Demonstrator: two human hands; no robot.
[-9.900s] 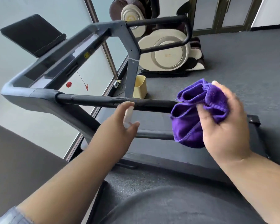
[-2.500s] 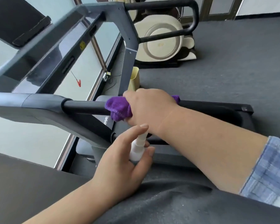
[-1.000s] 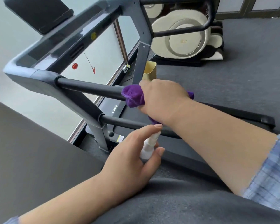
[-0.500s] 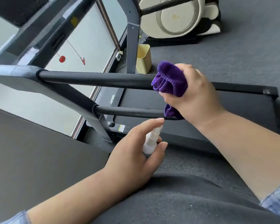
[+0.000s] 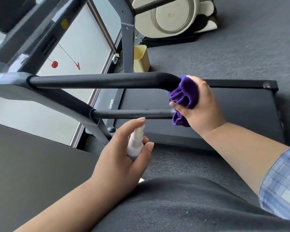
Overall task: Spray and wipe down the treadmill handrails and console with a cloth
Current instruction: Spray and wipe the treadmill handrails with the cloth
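My right hand [image 5: 201, 104] grips a bunched purple cloth [image 5: 182, 96] wrapped over the bent rear end of the treadmill's black near handrail [image 5: 99, 80]. The cloth hangs down to the thinner lower bar [image 5: 132, 114]. My left hand [image 5: 122, 154] holds a small white spray bottle [image 5: 135, 141] below that bar, index finger resting on top of the nozzle. The grey console [image 5: 40, 30] rises at upper left, its top cut off by the frame edge.
The treadmill belt deck [image 5: 233, 114] lies beneath the rails. A yellow bin [image 5: 141, 58] stands by the grey upright [image 5: 127, 39]. A cream massage chair [image 5: 174, 15] sits behind on grey carpet [image 5: 241, 56]. A window wall [image 5: 84, 47] runs along the left.
My right hand has slid the cloth along the handrail from near its middle to the rear bend. My left hand keeps hold of the spray bottle below the rails.
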